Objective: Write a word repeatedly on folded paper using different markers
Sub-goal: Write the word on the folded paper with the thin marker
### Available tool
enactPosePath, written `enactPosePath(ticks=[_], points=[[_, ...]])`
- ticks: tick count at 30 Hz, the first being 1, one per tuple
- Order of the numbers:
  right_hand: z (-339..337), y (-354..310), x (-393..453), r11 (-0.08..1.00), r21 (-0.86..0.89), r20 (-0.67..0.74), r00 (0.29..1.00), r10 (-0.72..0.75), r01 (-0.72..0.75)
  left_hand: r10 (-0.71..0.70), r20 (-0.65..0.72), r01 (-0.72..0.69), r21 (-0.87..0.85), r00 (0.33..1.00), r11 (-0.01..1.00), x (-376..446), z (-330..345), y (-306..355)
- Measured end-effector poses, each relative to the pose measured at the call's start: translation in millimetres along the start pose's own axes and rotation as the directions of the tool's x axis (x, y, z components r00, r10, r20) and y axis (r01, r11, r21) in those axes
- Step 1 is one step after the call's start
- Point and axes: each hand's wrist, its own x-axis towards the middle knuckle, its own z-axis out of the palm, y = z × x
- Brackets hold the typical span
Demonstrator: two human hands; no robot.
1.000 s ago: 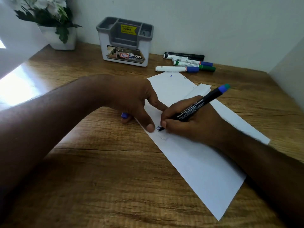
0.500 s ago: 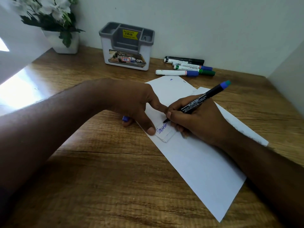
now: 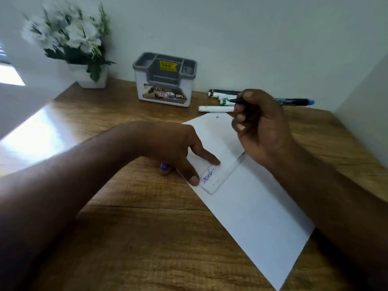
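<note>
Now the left hand (image 3: 168, 148) presses its thumb and forefinger flat on the folded paper (image 3: 249, 198), one either side of a blue handwritten word (image 3: 206, 176), while a blue cap (image 3: 164, 166) peeks out from under its curled fingers. Above the paper's far end, the right hand (image 3: 259, 124) pinches a black marker (image 3: 294, 101) with a blue end, held level in the air just before the other markers (image 3: 218, 101) lying by the grey organiser (image 3: 164, 80) on the wooden desk (image 3: 126, 238).
</note>
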Motion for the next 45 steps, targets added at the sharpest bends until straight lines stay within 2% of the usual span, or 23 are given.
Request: enactPosePath(ticks=[3,6,8,9,10,12,13,14,16,17,18,20,23,30,33,39,45], points=[[6.0,19.1,10.6,0.997,0.000,-0.100,0.992,0.076,-0.076,0.012,-0.006,-0.012,0.019,1.000,1.000,0.6,0.2,-2.7],[-0.2,34.7,11.1,0.996,-0.050,-0.139,0.988,0.069,-0.077,0.048,-0.034,-0.047,0.023,0.998,0.999,4.1,6.0,-8.8],[-4.5,36.9,13.8,0.993,-0.109,-0.136,0.990,0.026,-0.041,0.103,-0.173,-0.120,-0.091,0.979,0.989,0.4,6.9,-14.5],[-6.2,37.6,15.2,0.993,-0.118,-0.135,0.991,0.011,-0.027,0.100,-0.308,-0.170,-0.210,0.946,0.963,-4.3,5.7,-17.4],[-7.0,37.9,16.0,0.993,-0.113,-0.126,0.992,0.005,-0.019,0.073,-0.459,-0.253,-0.343,0.885,0.905,-8.3,3.3,-22.2],[-6.2,38.1,16.3,0.995,-0.098,-0.088,0.996,0.014,-0.023,-0.073,-0.668,-0.454,-0.578,0.741,0.678,-12.3,-2.8,-31.4],[-6.4,38.4,15.9,0.996,-0.084,-0.070,0.997,0.024,-0.030,-0.191,-0.709,-0.514,-0.644,0.679,0.567,-9.5,-4.3,-32.7],[-6.7,38.3,15.4,0.997,-0.068,-0.053,0.998,0.036,-0.040,-0.331,-0.714,-0.526,-0.687,0.617,0.501,-3.2,-4.6,-32.7],[-8.2,37.5,14.2,0.997,-0.021,-0.002,0.997,0.072,-0.072,-0.581,-0.658,-0.431,-0.753,0.478,0.498,13.2,-2.2,-29.4],[-9.4,37.4,13.9,0.996,-0.005,0.031,0.995,0.091,-0.090,-0.627,-0.649,-0.383,-0.761,0.432,0.524,19.8,0.4,-27.7],[-10.0,37.6,13.1,0.995,-0.012,0.064,0.993,0.104,-0.104,-0.631,-0.650,-0.359,-0.760,0.424,0.542,24.7,3.7,-27.1],[-9.2,37.9,11.6,0.993,-0.071,0.111,0.988,0.105,-0.097,-0.584,-0.660,-0.371,-0.750,0.472,0.548,27.4,8.1,-26.6],[-6.6,37.7,10.9,0.989,-0.138,0.087,0.994,0.066,-0.053,-0.510,-0.669,-0.395,-0.737,0.541,0.548,25.4,9.0,-27.9],[-7.0,38.6,12.2,0.979,-0.201,0.042,0.999,0.028,-0.019,-0.424,-0.648,-0.420,-0.747,0.633,0.515,24.6,7.9,-36.5],[-8.5,38.8,12.9,0.986,-0.169,0.021,1.000,0.013,-0.009,-0.409,-0.648,-0.436,-0.748,0.642,0.501,23.5,7.1,-39.9],[-7.8,40.3,13.0,0.977,-0.212,0.057,0.998,0.030,-0.018,-0.379,-0.665,-0.433,-0.724,0.643,0.537,24.0,8.0,-39.2],[-4.4,45.8,13.9,0.945,-0.325,0.101,0.995,0.001,0.032,-0.230,-0.702,-0.407,-0.612,0.673,0.678,31.3,16.6,-28.3]])
